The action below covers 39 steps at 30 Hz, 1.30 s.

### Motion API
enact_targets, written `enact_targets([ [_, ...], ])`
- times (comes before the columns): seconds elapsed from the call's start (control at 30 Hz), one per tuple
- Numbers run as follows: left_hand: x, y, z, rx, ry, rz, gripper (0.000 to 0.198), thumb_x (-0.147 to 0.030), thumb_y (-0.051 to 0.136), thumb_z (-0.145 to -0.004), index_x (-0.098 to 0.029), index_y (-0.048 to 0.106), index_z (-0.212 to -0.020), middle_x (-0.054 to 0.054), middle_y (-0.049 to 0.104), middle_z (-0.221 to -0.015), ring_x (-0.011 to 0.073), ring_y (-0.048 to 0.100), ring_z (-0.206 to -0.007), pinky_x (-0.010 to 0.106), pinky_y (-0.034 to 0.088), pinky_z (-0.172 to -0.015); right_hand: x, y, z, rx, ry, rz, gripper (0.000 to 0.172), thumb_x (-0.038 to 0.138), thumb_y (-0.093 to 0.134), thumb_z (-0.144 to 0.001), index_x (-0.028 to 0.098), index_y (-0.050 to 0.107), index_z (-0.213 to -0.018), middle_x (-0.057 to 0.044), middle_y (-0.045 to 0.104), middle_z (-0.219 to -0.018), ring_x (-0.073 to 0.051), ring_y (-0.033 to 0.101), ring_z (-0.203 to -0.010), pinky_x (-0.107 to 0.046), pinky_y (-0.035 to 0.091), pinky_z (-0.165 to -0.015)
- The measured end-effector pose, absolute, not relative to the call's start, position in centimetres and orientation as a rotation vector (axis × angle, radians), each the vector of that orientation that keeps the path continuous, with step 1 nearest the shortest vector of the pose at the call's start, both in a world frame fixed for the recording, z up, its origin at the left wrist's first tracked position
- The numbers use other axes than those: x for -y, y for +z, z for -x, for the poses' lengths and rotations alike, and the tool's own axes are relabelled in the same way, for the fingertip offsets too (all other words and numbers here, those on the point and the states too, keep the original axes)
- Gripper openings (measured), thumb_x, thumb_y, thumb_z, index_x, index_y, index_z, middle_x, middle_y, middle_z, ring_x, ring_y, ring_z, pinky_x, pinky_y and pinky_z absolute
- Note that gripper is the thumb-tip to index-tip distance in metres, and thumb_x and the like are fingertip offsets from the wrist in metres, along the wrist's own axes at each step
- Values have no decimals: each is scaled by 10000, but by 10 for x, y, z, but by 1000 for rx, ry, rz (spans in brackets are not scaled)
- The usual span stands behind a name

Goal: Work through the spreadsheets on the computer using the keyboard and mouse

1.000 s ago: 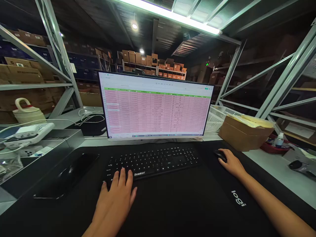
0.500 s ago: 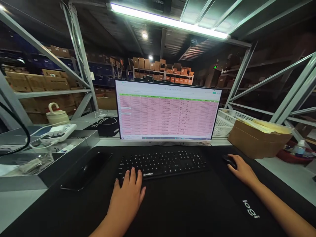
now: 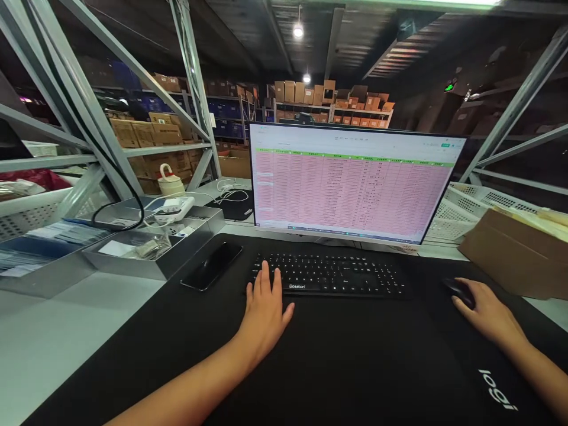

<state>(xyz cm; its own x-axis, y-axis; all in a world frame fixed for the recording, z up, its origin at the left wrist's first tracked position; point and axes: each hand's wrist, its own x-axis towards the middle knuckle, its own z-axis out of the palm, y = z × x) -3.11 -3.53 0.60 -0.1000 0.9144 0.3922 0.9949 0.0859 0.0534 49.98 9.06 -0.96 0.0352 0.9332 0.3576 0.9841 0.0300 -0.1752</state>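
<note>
My left hand (image 3: 265, 307) is open, its fingers spread over the left end of a black keyboard (image 3: 341, 275). Whether the fingertips press any keys I cannot tell. On the right, my right hand (image 3: 490, 307) is wrapped over a black computer mouse (image 3: 460, 291) resting on the black desk mat (image 3: 355, 355). Behind the keyboard stands a monitor (image 3: 355, 183) with a pink spreadsheet under a green header row. A dark smartphone (image 3: 213, 266) lies flat on the mat, left of the keyboard.
Grey metal trays (image 3: 155, 266) with papers, small bags and a power strip (image 3: 175, 208) stand at the left. A cream jug (image 3: 171, 182) is behind them. An open cardboard box (image 3: 510, 254) and white baskets (image 3: 465, 204) flank the right. Metal rack posts (image 3: 193, 77) rise behind.
The view has swung left and down, so the scene sits further right and higher. My left hand's fingers have shifted up onto the keyboard's left keys. My right hand stays on the mouse.
</note>
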Motion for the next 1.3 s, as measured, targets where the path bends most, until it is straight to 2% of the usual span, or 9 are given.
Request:
enact_targets([
  [0.1,36,5,27,2117,-474,1935,654,-416,428,-922,-115,336,-1495,295,106,-1653,402,336,-1466,627,341,-1149,-91,-10,-500,1936,-187,1926,595,545,387,-836,209,495,-1315,-129,567,-1328,-286,578,-1222,-415,477,-1004],
  [0.3,39,21,22,2214,-393,1992,571,-432,489,-898,-168,494,-1404,247,98,-1672,390,281,-1499,639,284,-1173,-93,-14,-502,1935,-188,1917,617,559,348,-843,196,491,-1321,-132,569,-1331,-274,569,-1245,-384,456,-1043],
  [0.4,41,30,20,2264,-308,2005,601,-445,514,-886,-164,487,-1416,251,101,-1671,373,262,-1511,639,286,-1173,-95,-17,-505,1939,-190,1921,618,568,353,-836,204,491,-1316,-138,572,-1326,-289,572,-1244,-400,477,-1012],
  [0.57,42,22,22,2140,-295,1974,611,-444,434,-920,-144,450,-1452,233,104,-1671,355,224,-1528,618,286,-1186,-97,-21,-510,1932,-179,1898,594,581,374,-836,241,477,-1313,-126,569,-1349,-297,572,-1249,-413,484,-1007],
  [0.93,38,10,27,2074,-292,1933,630,-497,391,-920,-165,465,-1450,206,158,-1664,354,255,-1518,651,296,-1170,-92,-23,-519,1918,-96,1850,613,645,481,-762,342,519,-1294,-61,609,-1345,-291,663,-1129,-424,567,-859],
  [1.3,38,10,27,2113,-240,1984,642,-489,358,-926,-173,415,-1481,188,220,-1651,341,285,-1509,663,303,-1166,-98,-37,-533,1914,-61,1839,558,670,494,-775,433,488,-1280,-35,587,-1367,-298,630,-1181,-471,536,-920],
])
